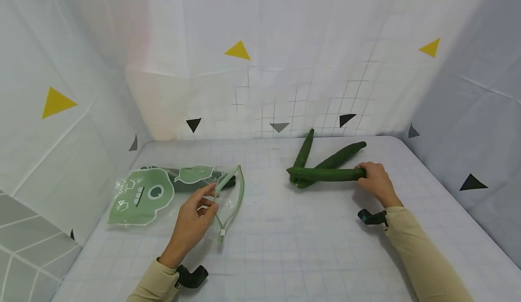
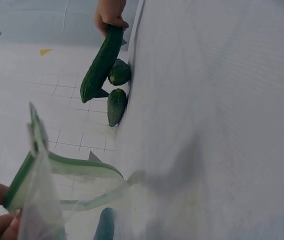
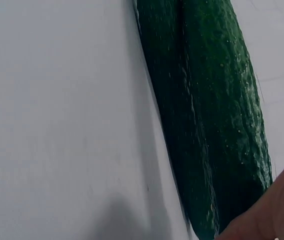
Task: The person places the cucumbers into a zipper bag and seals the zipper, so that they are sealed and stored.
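My left hand (image 1: 194, 218) pinches the rim of a clear and green zip bag (image 1: 138, 198) with a one-eyed cartoon face. The bag lies on the left, its green-edged mouth (image 2: 89, 167) spread apart towards the right. Through the film, a dark green cucumber (image 1: 231, 181) shows inside, its end near the mouth. At the right, my right hand (image 1: 376, 183) grips one end of a cucumber (image 1: 325, 174); its other end points left. Behind and partly under it, two more cucumbers lie on the table, one steep (image 1: 303, 155) and one slanting (image 1: 345, 154).
The white table (image 1: 285, 247) has a faint grid. White sheets (image 1: 277, 35) with yellow and black triangles stand close at the back and on both sides. A small white slider (image 1: 222, 233) sits at the near corner of the bag's mouth.
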The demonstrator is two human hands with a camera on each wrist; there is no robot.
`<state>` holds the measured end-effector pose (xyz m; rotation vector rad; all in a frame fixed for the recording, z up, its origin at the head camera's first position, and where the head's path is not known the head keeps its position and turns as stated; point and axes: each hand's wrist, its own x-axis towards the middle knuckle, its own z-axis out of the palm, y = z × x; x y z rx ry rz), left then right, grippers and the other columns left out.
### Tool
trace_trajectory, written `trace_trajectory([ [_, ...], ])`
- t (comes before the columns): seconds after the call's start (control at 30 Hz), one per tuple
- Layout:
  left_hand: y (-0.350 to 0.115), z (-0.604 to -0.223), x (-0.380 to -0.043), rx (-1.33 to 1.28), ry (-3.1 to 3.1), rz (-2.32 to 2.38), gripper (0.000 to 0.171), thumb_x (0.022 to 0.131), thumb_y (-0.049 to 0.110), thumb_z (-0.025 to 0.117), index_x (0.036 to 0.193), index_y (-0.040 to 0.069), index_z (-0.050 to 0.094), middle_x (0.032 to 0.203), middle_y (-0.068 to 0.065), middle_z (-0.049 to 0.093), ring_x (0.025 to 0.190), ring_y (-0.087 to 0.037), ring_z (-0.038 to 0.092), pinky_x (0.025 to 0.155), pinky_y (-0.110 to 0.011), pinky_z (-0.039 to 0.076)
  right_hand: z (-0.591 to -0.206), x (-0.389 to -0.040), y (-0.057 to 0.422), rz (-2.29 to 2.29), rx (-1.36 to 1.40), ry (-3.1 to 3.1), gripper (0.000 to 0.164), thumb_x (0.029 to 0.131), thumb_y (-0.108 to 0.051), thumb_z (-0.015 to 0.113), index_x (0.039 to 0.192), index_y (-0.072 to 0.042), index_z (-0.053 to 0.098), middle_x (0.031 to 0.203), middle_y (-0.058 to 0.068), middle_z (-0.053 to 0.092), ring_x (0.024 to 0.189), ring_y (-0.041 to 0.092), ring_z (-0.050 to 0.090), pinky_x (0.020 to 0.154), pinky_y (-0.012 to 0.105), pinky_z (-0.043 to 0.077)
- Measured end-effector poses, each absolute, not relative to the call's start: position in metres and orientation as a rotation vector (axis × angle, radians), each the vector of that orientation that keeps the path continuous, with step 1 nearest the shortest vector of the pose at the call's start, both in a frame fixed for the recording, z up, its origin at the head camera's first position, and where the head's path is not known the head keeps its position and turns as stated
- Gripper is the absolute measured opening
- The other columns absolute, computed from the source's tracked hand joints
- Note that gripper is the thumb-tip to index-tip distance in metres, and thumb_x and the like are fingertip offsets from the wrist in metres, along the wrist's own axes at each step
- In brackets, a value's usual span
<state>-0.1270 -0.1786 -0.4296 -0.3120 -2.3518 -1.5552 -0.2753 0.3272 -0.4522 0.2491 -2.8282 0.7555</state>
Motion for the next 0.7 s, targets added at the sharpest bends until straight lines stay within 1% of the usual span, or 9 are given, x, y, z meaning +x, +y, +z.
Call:
trace_trajectory([
  [0.1, -0.179, -0.429, -0.126, -0.308, -2.357, -1.555, 0.051, 0.098, -0.001, 0.070, 0.147, 0.008, 0.059, 0.120, -0.010, 0.064, 0.096, -0.020, 0.066, 0.076, -0.026, 0.053, -0.452, -0.274, 0.320, 0.759, 0.261, -2.818, 0.037, 0.080, 0.005, 0.057, 0.113, 0.015, 0.068, 0.115, 0.035, 0.063, 0.102, 0.051, 0.052, 0.085, 0.063, 0.044],
  [0.23, -0.178, -0.429, -0.126, -0.309, -2.356, -1.556, 0.051, 0.098, 0.000, 0.070, 0.147, 0.008, 0.059, 0.121, -0.010, 0.064, 0.096, -0.020, 0.066, 0.077, -0.027, 0.053, -0.449, -0.272, 0.312, 0.771, 0.304, -2.799, 0.038, 0.080, 0.005, 0.054, 0.115, 0.015, 0.068, 0.116, 0.035, 0.063, 0.105, 0.052, 0.052, 0.089, 0.064, 0.043],
  [0.47, -0.177, -0.428, -0.127, -0.299, -2.346, -1.572, 0.052, 0.097, -0.003, 0.069, 0.147, 0.009, 0.059, 0.122, -0.010, 0.064, 0.097, -0.020, 0.066, 0.077, -0.027, 0.053, -0.444, -0.266, 0.298, 0.803, 0.396, -2.783, 0.043, 0.077, 0.006, 0.051, 0.116, 0.014, 0.068, 0.118, 0.034, 0.063, 0.108, 0.053, 0.053, 0.094, 0.065, 0.042],
  [0.7, -0.178, -0.426, -0.125, -0.290, -2.355, -1.577, 0.052, 0.098, -0.002, 0.070, 0.147, 0.011, 0.059, 0.124, -0.009, 0.064, 0.098, -0.019, 0.065, 0.079, -0.028, 0.053, -0.438, -0.260, 0.280, 0.808, 0.424, -2.784, 0.047, 0.076, 0.006, 0.050, 0.118, 0.011, 0.070, 0.119, 0.032, 0.065, 0.116, 0.053, 0.052, 0.096, 0.066, 0.042],
])
